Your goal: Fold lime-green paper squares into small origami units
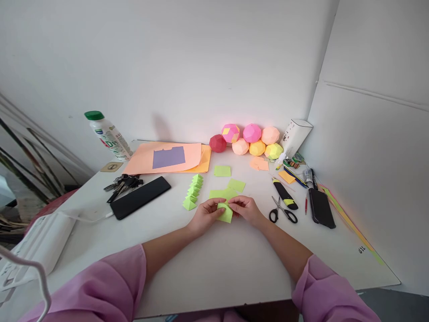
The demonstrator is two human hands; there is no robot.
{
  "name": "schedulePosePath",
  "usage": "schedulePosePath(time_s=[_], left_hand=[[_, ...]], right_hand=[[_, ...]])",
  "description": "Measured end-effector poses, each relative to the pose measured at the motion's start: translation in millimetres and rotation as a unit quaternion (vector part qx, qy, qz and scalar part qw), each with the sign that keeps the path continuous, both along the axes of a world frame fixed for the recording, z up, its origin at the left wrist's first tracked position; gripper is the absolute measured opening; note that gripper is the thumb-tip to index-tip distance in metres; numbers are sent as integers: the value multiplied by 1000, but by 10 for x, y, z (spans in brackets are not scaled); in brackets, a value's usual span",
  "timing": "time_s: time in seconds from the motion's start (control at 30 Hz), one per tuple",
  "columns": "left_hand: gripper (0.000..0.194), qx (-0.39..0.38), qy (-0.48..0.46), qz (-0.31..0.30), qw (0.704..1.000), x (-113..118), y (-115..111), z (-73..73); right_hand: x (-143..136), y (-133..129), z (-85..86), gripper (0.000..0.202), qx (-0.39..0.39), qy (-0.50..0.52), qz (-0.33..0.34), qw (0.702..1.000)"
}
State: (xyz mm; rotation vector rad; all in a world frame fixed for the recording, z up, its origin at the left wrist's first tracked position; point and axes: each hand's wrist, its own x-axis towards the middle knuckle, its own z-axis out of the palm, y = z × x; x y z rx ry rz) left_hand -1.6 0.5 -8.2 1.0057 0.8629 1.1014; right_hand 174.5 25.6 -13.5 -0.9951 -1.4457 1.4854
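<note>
Two hands [205,218] [247,209] hold green paper [226,216]; a bottle [110,137] stands capped.

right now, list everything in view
plastic bottle: 1, white, back left
paper sheets: several, orange, back left
faceted paper balls: 7, assorted, back
printed box: 1, white, back right
key bunch: 1, dark, left
rectangular device: 1, black, left
looped cable: 1, white, left
pointed paper row: 1, green, centre
paper pieces: several, green, centre
scissors: 1, black handles, right
box cutter: 1, black-yellow, right
phone: 1, black, right
small stationery: several, mixed, right
desk: 1, white, beneath
hands: 2, centre, holding green paper
</note>
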Motion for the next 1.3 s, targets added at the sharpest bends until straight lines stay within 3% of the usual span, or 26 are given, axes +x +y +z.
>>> schedulePosePath(time_s=[0.2, 0.63, 1.0, 1.17, 1.3], left_hand=[[39, -3, 1, -9, 1000, 1, -1, -13], [39, -15, 11, -2, 1000, 0, 0, -24], [38, -14, 9, -7, 1000, -9, -5, -32], [37, 18, 56, -1, 998, -6, 4, -65], [28, 110, 130, 51, 984, -2, 32, -106]], right_hand=[[-30, -40, 25, 21, -10, -11, -11, 1000], [-41, -66, 0, 18, 54, -44, -12, 997], [-76, -116, 37, 15, 243, -136, -37, 960], [-92, -123, 30, 18, 270, -150, -34, 950], [-104, -114, 23, 16, 292, -151, -56, 943]])
